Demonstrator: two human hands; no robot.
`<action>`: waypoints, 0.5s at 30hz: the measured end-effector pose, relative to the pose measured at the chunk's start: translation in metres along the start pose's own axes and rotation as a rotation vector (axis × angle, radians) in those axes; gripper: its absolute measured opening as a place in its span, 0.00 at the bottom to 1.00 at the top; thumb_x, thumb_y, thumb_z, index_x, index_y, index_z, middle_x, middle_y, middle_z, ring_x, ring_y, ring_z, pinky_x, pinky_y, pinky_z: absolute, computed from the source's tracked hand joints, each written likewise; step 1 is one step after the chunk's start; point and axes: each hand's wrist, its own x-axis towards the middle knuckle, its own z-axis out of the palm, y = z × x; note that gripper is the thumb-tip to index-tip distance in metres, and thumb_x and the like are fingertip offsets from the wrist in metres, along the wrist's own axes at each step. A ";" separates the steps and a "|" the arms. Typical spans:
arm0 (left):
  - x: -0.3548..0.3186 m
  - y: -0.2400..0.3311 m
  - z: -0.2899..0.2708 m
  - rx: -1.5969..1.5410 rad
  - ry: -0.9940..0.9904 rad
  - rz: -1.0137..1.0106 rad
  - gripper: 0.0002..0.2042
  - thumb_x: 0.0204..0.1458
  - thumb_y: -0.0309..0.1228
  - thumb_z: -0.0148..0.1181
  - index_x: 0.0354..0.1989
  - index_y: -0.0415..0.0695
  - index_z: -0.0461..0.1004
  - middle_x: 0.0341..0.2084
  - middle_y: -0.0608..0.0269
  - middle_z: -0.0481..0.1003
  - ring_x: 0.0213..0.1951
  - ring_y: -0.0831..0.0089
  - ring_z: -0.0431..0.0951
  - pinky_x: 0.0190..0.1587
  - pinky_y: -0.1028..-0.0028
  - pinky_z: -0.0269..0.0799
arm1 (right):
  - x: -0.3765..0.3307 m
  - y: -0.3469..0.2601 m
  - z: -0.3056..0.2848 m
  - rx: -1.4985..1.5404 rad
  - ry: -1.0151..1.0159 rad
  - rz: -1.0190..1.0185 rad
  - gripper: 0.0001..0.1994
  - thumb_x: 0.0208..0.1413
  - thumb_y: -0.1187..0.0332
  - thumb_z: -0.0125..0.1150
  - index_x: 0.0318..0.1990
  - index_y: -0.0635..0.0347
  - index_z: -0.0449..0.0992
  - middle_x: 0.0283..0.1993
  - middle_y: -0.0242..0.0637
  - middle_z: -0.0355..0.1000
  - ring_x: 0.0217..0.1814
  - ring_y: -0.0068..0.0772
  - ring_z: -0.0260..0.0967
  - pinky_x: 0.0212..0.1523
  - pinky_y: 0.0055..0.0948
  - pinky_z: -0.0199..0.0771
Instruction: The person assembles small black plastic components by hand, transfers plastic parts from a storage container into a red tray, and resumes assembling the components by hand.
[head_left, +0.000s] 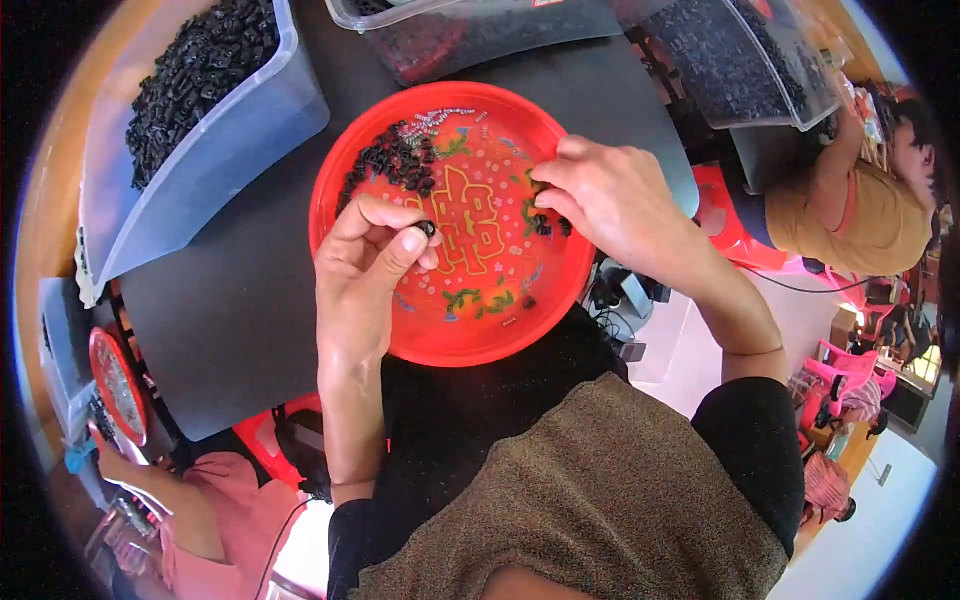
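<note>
A round red tray (460,347) with printed flowers lies in front of me. My left hand (372,250) is over its left side, thumb and forefinger pinching a small black part (427,228). At the tray's right side, my right hand (610,195) has its fingertips down beside a few small black parts (545,225); its fingers are bent together, and what they hold, if anything, is hidden. A heap of small black parts (400,160) lies at the tray's upper left. Small silvery springs (435,120) are strewn along the far rim.
A translucent bin (230,150) of black parts stands at the left on the dark table (210,330). More clear bins stand at the far edge (490,45) and far right (735,65). Other people sit at the right (850,200) and lower left (220,520).
</note>
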 end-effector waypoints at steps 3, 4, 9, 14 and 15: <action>-0.002 -0.002 0.000 0.005 -0.003 -0.046 0.04 0.56 0.20 0.59 0.38 0.39 0.73 0.30 0.58 0.77 0.31 0.75 0.76 0.38 0.75 0.73 | -0.002 0.003 0.010 -0.042 0.043 -0.002 0.08 0.52 0.68 0.63 0.38 0.58 0.79 0.36 0.39 0.73 0.33 0.46 0.74 0.31 0.41 0.73; -0.001 -0.002 0.000 0.014 -0.006 -0.045 0.04 0.56 0.20 0.59 0.38 0.39 0.73 0.30 0.58 0.77 0.31 0.75 0.76 0.38 0.75 0.73 | -0.001 0.003 0.013 -0.026 0.056 -0.015 0.07 0.52 0.68 0.62 0.35 0.60 0.78 0.34 0.40 0.73 0.31 0.46 0.74 0.30 0.42 0.74; -0.001 -0.003 0.003 -0.004 0.008 -0.073 0.04 0.56 0.20 0.60 0.38 0.39 0.73 0.30 0.60 0.77 0.32 0.76 0.76 0.39 0.75 0.73 | 0.003 -0.003 0.007 0.145 0.154 -0.024 0.05 0.50 0.74 0.65 0.34 0.62 0.76 0.31 0.37 0.74 0.27 0.37 0.75 0.27 0.33 0.73; -0.002 -0.006 0.008 0.065 -0.013 -0.061 0.06 0.55 0.20 0.61 0.40 0.38 0.73 0.31 0.62 0.76 0.32 0.77 0.76 0.40 0.76 0.73 | 0.008 -0.023 -0.006 0.882 0.082 0.086 0.05 0.52 0.78 0.66 0.34 0.65 0.75 0.28 0.32 0.75 0.28 0.17 0.73 0.26 0.21 0.70; -0.002 -0.006 0.008 0.078 -0.018 -0.059 0.06 0.55 0.20 0.61 0.40 0.38 0.73 0.31 0.63 0.76 0.33 0.77 0.76 0.40 0.76 0.74 | 0.010 -0.026 -0.007 0.964 0.091 0.064 0.05 0.52 0.79 0.66 0.35 0.65 0.76 0.27 0.31 0.75 0.29 0.14 0.72 0.27 0.19 0.70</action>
